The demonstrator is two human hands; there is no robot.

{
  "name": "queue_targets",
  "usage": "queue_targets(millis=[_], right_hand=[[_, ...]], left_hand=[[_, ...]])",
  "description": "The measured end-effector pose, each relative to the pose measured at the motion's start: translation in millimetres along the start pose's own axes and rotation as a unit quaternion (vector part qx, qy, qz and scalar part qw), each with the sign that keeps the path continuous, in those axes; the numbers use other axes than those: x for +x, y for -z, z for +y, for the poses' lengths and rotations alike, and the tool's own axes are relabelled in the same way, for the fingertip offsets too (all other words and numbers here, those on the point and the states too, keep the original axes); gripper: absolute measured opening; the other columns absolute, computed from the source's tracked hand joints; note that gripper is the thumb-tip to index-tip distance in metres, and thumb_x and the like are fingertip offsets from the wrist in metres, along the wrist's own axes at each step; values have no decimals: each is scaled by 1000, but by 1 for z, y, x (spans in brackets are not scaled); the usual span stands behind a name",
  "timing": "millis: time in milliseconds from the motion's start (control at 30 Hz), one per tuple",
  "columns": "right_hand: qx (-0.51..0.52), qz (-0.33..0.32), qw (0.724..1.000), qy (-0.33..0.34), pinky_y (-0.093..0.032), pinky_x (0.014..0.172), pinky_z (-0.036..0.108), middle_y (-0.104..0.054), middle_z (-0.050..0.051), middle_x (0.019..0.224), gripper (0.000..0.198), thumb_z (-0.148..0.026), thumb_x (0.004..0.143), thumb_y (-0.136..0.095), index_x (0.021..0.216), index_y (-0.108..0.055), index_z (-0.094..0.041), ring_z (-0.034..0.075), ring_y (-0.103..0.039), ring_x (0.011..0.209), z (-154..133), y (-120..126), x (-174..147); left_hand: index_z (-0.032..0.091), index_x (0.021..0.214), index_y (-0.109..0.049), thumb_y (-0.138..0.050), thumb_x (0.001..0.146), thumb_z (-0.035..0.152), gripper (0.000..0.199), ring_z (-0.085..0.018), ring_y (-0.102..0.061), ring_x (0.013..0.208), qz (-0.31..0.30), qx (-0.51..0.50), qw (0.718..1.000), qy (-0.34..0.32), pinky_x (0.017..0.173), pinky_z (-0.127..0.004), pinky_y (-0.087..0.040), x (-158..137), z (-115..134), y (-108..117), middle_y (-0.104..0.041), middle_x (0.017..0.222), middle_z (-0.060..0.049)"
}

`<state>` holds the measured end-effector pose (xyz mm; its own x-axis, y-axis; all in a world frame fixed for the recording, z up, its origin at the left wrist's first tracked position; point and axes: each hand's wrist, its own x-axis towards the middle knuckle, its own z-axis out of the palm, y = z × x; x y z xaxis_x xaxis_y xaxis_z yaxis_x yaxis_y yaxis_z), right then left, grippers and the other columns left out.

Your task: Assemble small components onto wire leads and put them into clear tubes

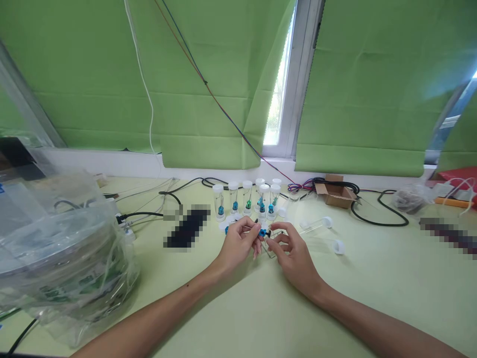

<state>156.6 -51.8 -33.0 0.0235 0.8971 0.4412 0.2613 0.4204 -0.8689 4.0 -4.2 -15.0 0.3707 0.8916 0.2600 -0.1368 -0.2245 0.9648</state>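
Between the thumb and fingers of my left hand point(240, 241) is a small blue fitting point(263, 232) with a black end, held just above the table. My right hand point(294, 251) has its thumb and forefinger closed in around that black end. Beneath the fingers a thin bent metal rod point(270, 255) shows in part. Behind my hands stand several clear tubes point(233, 196) with white caps, holding blue or green pieces. To the right lie an uncapped clear tube point(311, 226) and a loose white cap point(338, 247).
A large spool point(67, 253) wrapped in clear plastic stands at the left. A dark pixelated object point(188, 227) lies beside it. At the back right are an open cardboard box point(335, 194), black cables point(387, 223) and a clear plastic bag point(413, 196). Green blinds point(208, 114) hang behind the table.
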Motion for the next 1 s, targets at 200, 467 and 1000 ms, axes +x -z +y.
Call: queue_targets(millis=[200, 467, 1000], right_hand=[[1, -5, 1000, -4, -47, 52, 25, -62, 7, 102, 21, -39, 90, -55, 102, -54, -22, 16, -64, 71, 2, 0, 1], [6, -19, 1000, -6, -48, 53, 26, -61, 3, 85, 23, -42, 92, -51, 101, -53, -22, 14, -60, 60, 5, -1, 3], [-55, -2, 998, 11, -48, 52, 26, -62, 6, 96, 24, -41, 88, -57, 102, -53, -20, 15, -62, 66, 4, 1, 3]], left_hand=[[18, 74, -47, -61, 85, 44, 31, -10, -54, 41, -22, -11, 1000, 3, 39, -22, -41, 0, -3, 0, -60, 57, 3], [18, 74, -49, -62, 83, 47, 33, -10, -55, 43, -40, -21, 998, 36, 41, -22, -41, -1, -3, 2, -61, 59, 1], [18, 71, -49, -65, 81, 45, 33, -10, -51, 41, -10, -44, 998, 51, 44, -23, -41, -1, -5, -2, -59, 52, 2]])
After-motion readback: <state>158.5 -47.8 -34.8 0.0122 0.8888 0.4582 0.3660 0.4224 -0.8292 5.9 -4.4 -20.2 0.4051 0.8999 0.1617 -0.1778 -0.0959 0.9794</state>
